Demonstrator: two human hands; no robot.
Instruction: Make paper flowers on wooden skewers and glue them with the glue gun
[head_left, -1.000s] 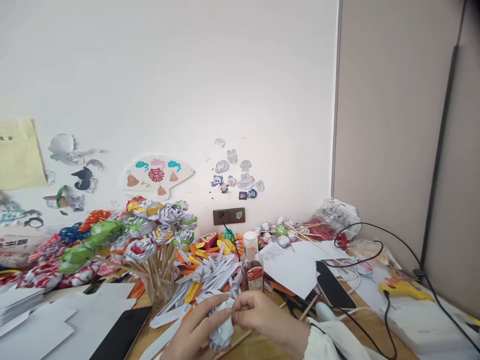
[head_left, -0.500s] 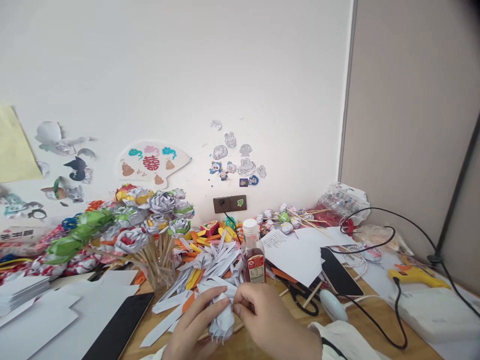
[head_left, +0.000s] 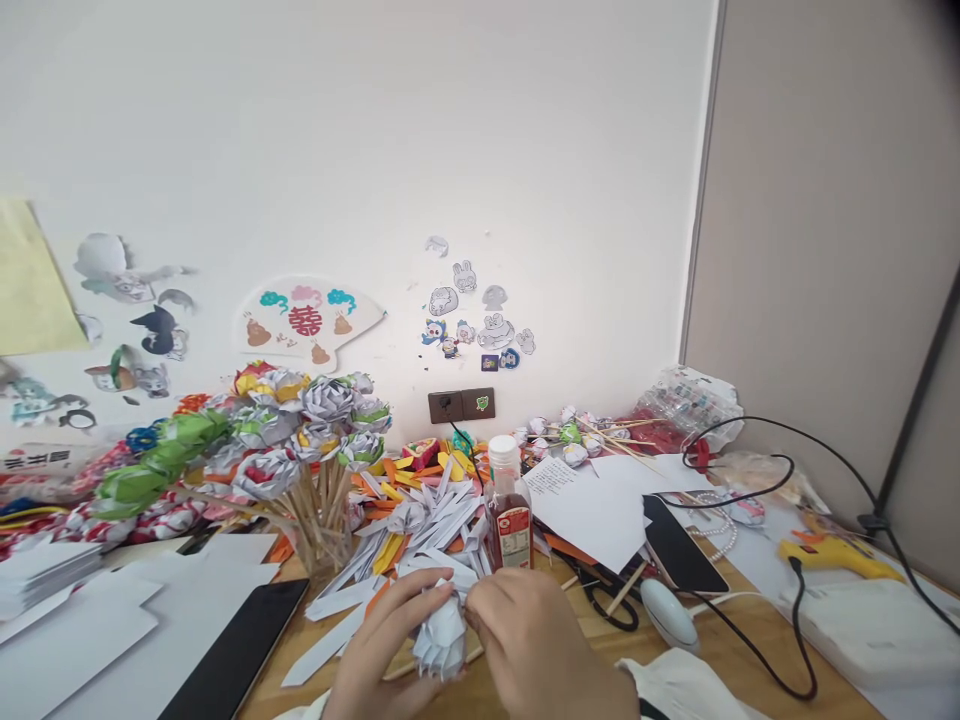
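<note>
A cluttered wooden desk (head_left: 720, 665) sits in a corner where a white wall (head_left: 375, 150) meets a beige partition (head_left: 825, 220). At the near edge, the left hand (head_left: 382, 650) and right hand (head_left: 536, 645) close around a white folded paper flower (head_left: 441, 635) held just above the desk, fingers pinching its folds. Just behind stands a small bottle (head_left: 508, 505) with a white cap amid loose paper strips (head_left: 420, 525). To the left, a bunch of paper flowers on sticks (head_left: 300, 440) stands upright. Stickers (head_left: 472, 320) and a fan cutout (head_left: 307, 322) dot the wall. A phone (head_left: 679, 555), scissors (head_left: 600, 595) and a yellow glue gun (head_left: 832, 555) lie to the right.
</note>
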